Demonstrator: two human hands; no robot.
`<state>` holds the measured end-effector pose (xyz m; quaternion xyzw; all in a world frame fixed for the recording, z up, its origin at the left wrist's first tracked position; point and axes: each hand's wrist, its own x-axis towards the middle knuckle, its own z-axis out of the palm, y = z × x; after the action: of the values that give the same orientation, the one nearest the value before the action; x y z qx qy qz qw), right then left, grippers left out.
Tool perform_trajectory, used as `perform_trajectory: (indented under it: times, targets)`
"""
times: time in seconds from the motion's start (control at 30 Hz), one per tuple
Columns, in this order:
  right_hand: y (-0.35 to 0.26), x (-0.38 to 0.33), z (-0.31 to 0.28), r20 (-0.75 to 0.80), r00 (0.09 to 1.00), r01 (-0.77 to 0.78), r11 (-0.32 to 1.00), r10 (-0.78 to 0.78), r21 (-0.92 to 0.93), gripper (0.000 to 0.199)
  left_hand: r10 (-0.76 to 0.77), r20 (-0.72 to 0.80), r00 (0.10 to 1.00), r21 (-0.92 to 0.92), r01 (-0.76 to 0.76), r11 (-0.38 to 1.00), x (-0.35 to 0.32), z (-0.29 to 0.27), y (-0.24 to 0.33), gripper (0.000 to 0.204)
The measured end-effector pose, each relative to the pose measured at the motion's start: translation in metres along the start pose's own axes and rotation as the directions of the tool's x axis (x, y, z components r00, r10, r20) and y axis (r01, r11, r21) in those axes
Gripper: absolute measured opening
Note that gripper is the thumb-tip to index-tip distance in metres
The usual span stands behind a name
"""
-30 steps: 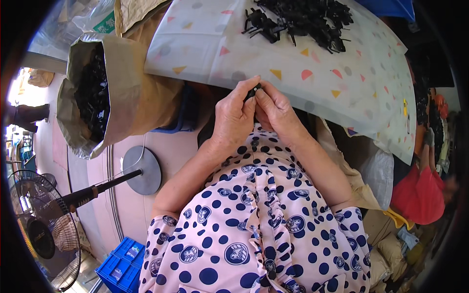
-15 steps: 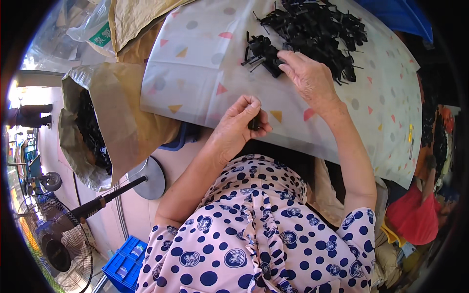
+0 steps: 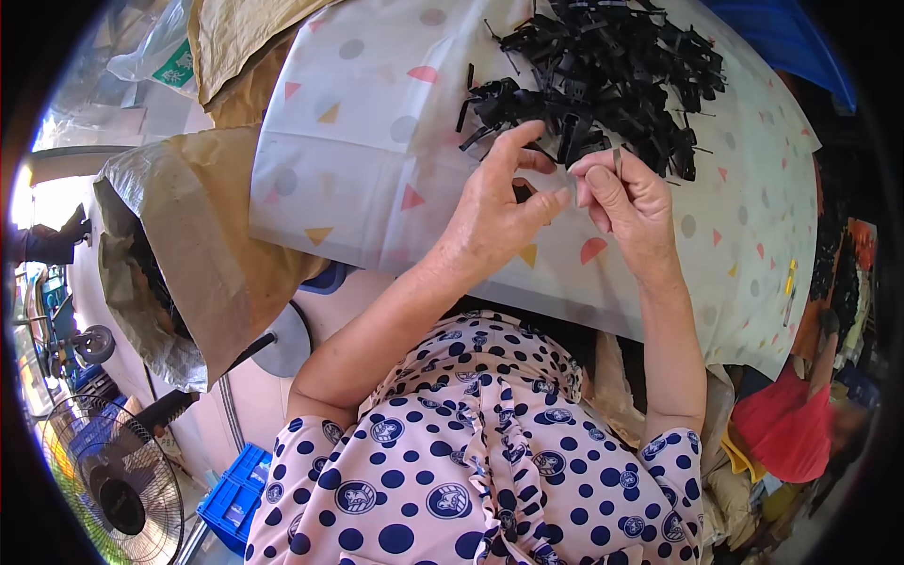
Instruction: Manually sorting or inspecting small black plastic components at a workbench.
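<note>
White cloth [image 3: 377,179] printed with pale dots and small coloured triangles covers the table that fills the upper part of the view. On its far side lies a heap of small black plastic parts [image 3: 603,66], loosely piled, with a few pieces straggling off toward its left edge.

Both hands hover above the cloth just on the near side of that heap, close together with fingertips almost meeting. The left hand [image 3: 494,212] has its forefinger raised and pointing up toward the pile, while thumb and remaining fingers curl inward around a small black piece [image 3: 521,191], of which only a sliver shows between them. The right hand [image 3: 629,202] is curled narrow, its thumb and forefinger pinched on a thin dark sliver [image 3: 617,160] that sticks up just above the fingertips; what kind of part it is cannot be told. The heap's nearest pieces lie directly beyond both sets of fingertips, near but apart from them.

Left of the table stands an open brown paper sack [image 3: 179,254], its mouth sagging, with dark contents only dimly seen inside. Below it are a round grey stand base [image 3: 282,344], a fan [image 3: 108,485] and a blue crate [image 3: 235,485] on the floor. A red cloth bundle [image 3: 786,428] sits at the right. The person wears a pink garment with dark blue dots [image 3: 452,471].
</note>
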<state>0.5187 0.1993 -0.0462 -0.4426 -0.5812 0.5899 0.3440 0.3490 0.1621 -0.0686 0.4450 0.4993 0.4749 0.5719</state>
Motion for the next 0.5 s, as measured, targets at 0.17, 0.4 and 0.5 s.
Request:
perform_trajectory:
  times: [0.17, 0.4, 0.5]
  targets:
    - [-0.003, -0.007, 0.004, 0.096, 0.995, -0.032, 0.999, 0.031, 0.011, 0.019, 0.020, 0.064, 0.998, 0.189, -0.032, 0.981, -0.001, -0.009, -0.002, 0.064]
    - [-0.002, -0.013, 0.006, 0.167, 0.986, -0.001, 1.000, 0.005, -0.025, 0.021, -0.137, 0.225, 0.965, 0.058, 0.127, 0.990, -0.005, -0.011, 0.007, 0.057]
    - [0.004, -0.016, 0.010, 0.160, 0.987, -0.018, 1.000, 0.021, -0.020, 0.016, -0.055, 0.166, 0.985, -0.023, 0.060, 0.998, -0.011, -0.003, -0.001, 0.052]
